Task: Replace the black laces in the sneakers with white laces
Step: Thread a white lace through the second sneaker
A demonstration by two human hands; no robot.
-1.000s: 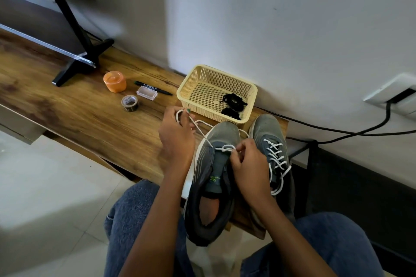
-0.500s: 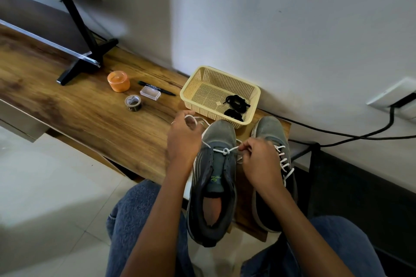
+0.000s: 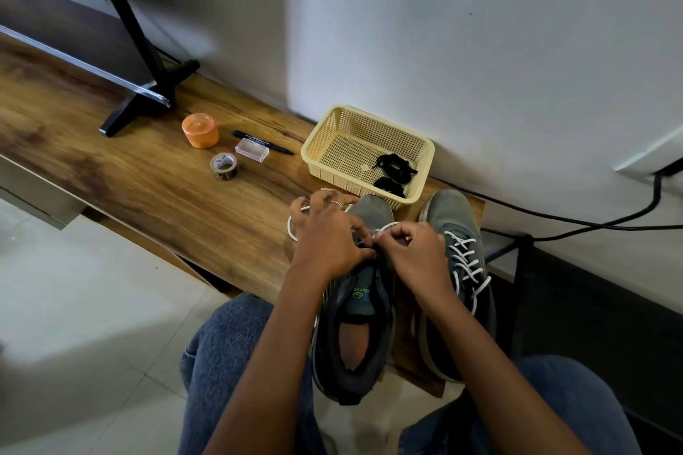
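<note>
Two grey sneakers stand on the wooden table's near right corner. The right sneaker [image 3: 464,262] carries a full white lacing. On the left sneaker [image 3: 354,310] both hands meet over the front eyelets. My left hand [image 3: 327,236] pinches the white lace [image 3: 292,229], which loops out to the left of the toe. My right hand [image 3: 414,253] pinches the other strand of the lace near the knot. Black laces [image 3: 393,168] lie bundled in the cream basket [image 3: 325,133] just behind the shoes.
On the table [image 3: 148,188] stand an orange pot [image 3: 200,129], a tape roll [image 3: 224,166], a clear small box [image 3: 252,150] and a black pen [image 3: 262,140]. A black stand foot [image 3: 148,100] rests at the back left. Black cables [image 3: 554,218] run along the wall at right.
My left hand has moved right from beside the toe to the middle of the left sneaker, meeting my right hand over the lace. The slack loop now trails left.
</note>
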